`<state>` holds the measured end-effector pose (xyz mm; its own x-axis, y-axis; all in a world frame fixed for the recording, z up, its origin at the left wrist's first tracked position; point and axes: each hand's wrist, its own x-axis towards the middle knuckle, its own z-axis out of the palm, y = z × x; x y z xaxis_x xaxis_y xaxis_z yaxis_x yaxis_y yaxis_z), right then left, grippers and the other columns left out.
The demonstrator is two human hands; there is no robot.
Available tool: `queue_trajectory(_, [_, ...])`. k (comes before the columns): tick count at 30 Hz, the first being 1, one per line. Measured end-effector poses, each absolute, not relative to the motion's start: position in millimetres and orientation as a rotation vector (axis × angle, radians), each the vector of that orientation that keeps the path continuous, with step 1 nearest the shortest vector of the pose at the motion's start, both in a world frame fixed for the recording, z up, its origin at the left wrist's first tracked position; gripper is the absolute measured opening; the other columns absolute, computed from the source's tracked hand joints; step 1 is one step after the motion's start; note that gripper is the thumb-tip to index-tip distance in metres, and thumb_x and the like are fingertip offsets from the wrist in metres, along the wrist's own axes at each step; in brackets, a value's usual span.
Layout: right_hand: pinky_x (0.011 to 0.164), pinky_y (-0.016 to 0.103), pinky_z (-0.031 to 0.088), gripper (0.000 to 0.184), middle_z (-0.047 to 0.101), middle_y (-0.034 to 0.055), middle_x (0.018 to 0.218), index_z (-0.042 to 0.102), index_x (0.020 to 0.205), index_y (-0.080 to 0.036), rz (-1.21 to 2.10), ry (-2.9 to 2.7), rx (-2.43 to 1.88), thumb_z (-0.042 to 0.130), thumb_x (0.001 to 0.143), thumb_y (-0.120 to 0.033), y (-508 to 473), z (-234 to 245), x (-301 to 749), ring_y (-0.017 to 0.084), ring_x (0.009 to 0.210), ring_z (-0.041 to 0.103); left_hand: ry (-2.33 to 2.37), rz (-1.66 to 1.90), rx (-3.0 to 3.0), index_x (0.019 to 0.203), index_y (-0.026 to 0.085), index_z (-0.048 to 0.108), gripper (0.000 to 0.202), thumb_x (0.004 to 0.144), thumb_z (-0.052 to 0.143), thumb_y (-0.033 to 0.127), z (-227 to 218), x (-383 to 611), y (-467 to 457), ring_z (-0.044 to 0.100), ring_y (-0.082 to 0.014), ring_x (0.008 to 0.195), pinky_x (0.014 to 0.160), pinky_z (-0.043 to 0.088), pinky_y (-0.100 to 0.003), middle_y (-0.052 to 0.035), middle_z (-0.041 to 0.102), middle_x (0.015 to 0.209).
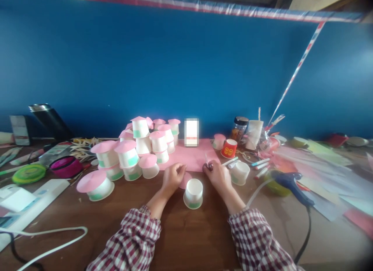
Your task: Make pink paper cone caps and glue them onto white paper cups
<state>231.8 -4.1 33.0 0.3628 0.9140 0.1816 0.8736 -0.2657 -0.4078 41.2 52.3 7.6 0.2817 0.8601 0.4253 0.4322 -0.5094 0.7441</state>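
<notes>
My left hand [174, 176] is closed in a pinch at the edge of a small pink paper piece [185, 181], partly hidden behind the fingers and a cup. My right hand [219, 175] is closed around the dark red handles of what look like scissors [208, 166], their pale blade pointing away from me. Between my wrists, a white paper cup [194, 190] with a green patch stands upside down on the table. Beyond both hands lies a pink paper sheet [192, 156]. To the left are several stacked upside-down cups [128, 158] with pink cone tops.
A red cup [229, 148], a lidded jar [239, 127] and a white cup [240, 173] stand on the right. A blue glue gun [294, 185] with a cord, markers [260, 163] and loose papers lie beyond. At left are a power strip [43, 199] and a white cable [58, 230].
</notes>
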Motion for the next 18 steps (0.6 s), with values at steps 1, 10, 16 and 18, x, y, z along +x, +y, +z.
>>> queue_trajectory(1, [0.061, 0.029, 0.038, 0.026, 0.070, 0.0083, 0.087, 0.060, 0.097, -0.021, 0.081, -1.588, -2.221, 0.050, 0.086, -0.042, -4.8, 33.7, 231.9, 0.025, 0.079, 0.066, 1.157, 1.147, 2.062, 0.068, 0.017, 0.060, 0.034, 0.087, 0.048, 0.042, 7.6, 41.0, 52.0, 0.056, -0.0138, 0.057, 0.057, 0.040, -0.023, -0.0019, 0.063, 0.061])
queue_trajectory(10, [0.058, 0.027, 0.034, 0.024, 0.068, 0.0083, 0.083, 0.056, 0.100, -0.020, -0.037, -1.703, -2.265, 0.043, 0.091, -0.038, -8.1, 41.4, 231.2, 0.023, 0.074, 0.064, 1.143, 1.146, 2.059, 0.066, 0.017, 0.058, 0.035, 0.087, 0.047, 0.043, 6.9, 41.5, 51.8, 0.058, -0.0144, 0.060, 0.058, 0.041, -0.023, -0.0024, 0.063, 0.063])
queue_trajectory(16, [0.059, 0.027, 0.034, 0.019, 0.068, 0.0082, 0.082, 0.058, 0.096, -0.019, -0.057, -1.716, -2.269, 0.046, 0.090, -0.034, -8.5, 42.4, 231.1, 0.023, 0.077, 0.063, 1.144, 1.146, 2.070, 0.066, 0.017, 0.057, 0.035, 0.087, 0.047, 0.042, 6.1, 41.0, 51.4, 0.057, -0.0139, 0.061, 0.058, 0.040, -0.023, -0.0024, 0.063, 0.064])
queue_trajectory(18, [0.059, 0.027, 0.034, 0.020, 0.068, 0.0088, 0.082, 0.058, 0.096, -0.019, -0.063, -1.724, -2.283, 0.046, 0.090, -0.034, -9.2, 42.0, 231.0, 0.024, 0.078, 0.064, 1.148, 1.149, 2.075, 0.064, 0.017, 0.056, 0.035, 0.087, 0.047, 0.042, 6.3, 41.1, 51.1, 0.055, -0.0135, 0.059, 0.056, 0.040, -0.023, -0.0020, 0.061, 0.061])
